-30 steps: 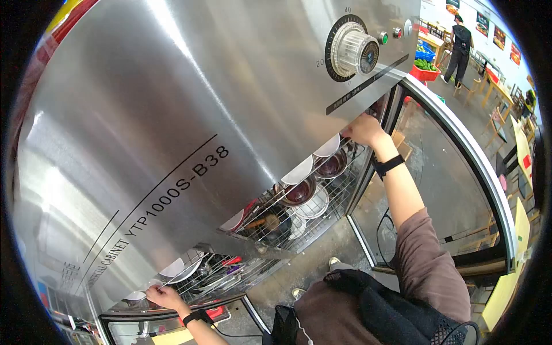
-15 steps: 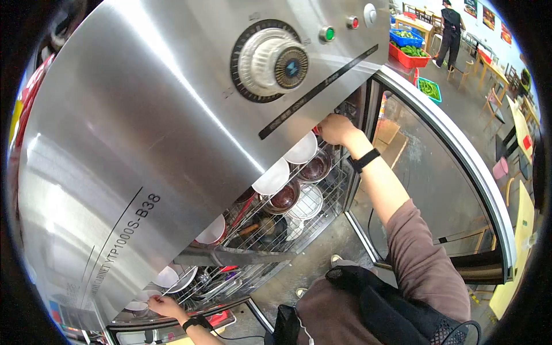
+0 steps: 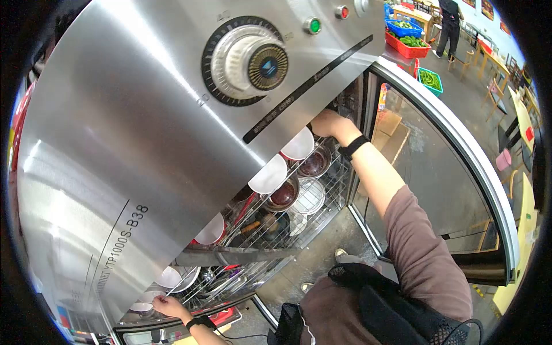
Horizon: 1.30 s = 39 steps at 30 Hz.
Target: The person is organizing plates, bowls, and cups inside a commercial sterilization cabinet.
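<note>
A steel cabinet with a large dial fills much of the view, and its doors stand open. My right hand reaches in at the right end of the upper rack, beside a white bowl; the panel hides its fingertips and anything in them. At the lower left, my left hand has its fingers bent at the rim of a small white bowl. Between the hands sit another white bowl, a red-sided bowl and metal pots on wire racks.
The right glass door swings out beside my right arm. A grey bar crosses the cabinet opening. Red and blue crates of green vegetables stand beyond, near a person in dark clothes.
The view has shifted slightly. My right hand is deeper behind the panel, and the red thing seen at its fingers is now hidden. My left hand stays by the small bowls.
</note>
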Each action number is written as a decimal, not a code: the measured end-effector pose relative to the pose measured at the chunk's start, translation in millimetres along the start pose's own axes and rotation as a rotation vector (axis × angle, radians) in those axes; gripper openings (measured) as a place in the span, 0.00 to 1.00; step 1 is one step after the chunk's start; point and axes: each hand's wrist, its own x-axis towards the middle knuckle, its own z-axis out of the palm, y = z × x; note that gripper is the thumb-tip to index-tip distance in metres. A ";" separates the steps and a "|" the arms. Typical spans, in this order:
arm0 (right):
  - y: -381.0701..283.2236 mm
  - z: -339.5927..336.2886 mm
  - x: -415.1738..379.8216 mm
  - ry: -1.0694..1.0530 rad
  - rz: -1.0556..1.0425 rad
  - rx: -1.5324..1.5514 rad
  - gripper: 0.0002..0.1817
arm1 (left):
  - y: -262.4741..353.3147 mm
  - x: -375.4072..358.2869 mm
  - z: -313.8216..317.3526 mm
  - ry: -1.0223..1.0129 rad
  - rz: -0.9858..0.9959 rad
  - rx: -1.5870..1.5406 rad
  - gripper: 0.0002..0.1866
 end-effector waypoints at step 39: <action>-285.8 66.7 -69.5 0.161 -0.674 0.164 0.17 | -10.4 1.6 8.7 0.136 0.197 -0.287 0.05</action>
